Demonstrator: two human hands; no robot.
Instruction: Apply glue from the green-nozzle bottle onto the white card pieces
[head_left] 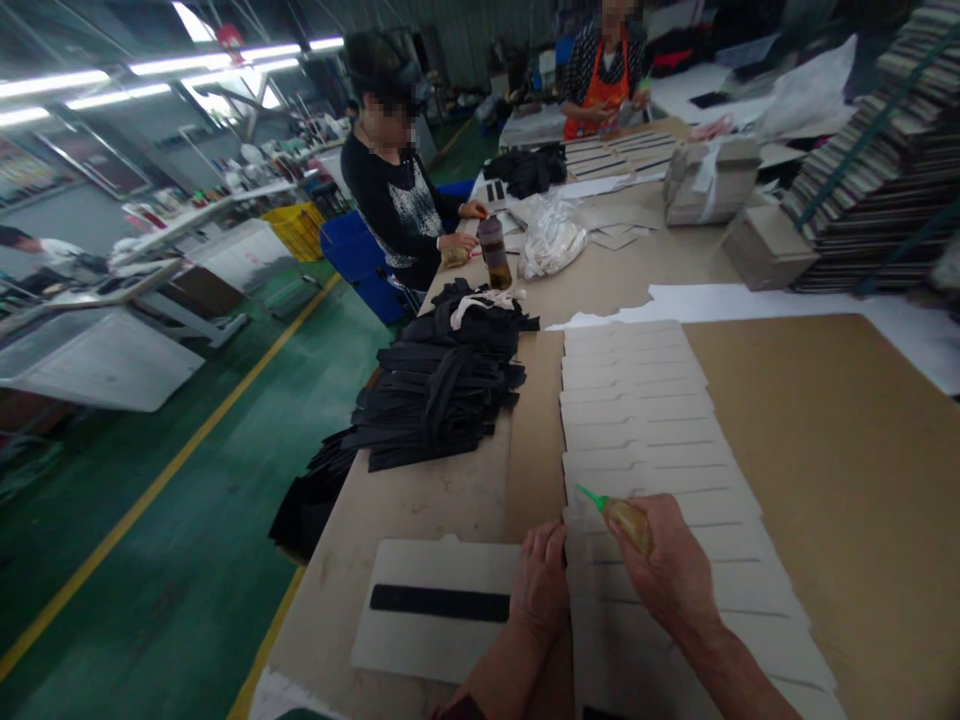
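Observation:
My right hand grips a small squeeze glue bottle, brownish, with a green nozzle. The nozzle points up and left over a row of overlapping pale cardboard pieces, and whether its tip touches them I cannot tell. At the row's left edge rests my left hand, fingers forward and loosely bent, holding nothing that I can see. It partly covers a separate pale board with a black strip across it. Farther up the table lies a heap of black fabric strips.
Brown board lies right of the row. A bottle of dark liquid and a clear plastic bag stand farther back. One co-worker works at the table's left side, another at its far end. Tall board stacks rise at right.

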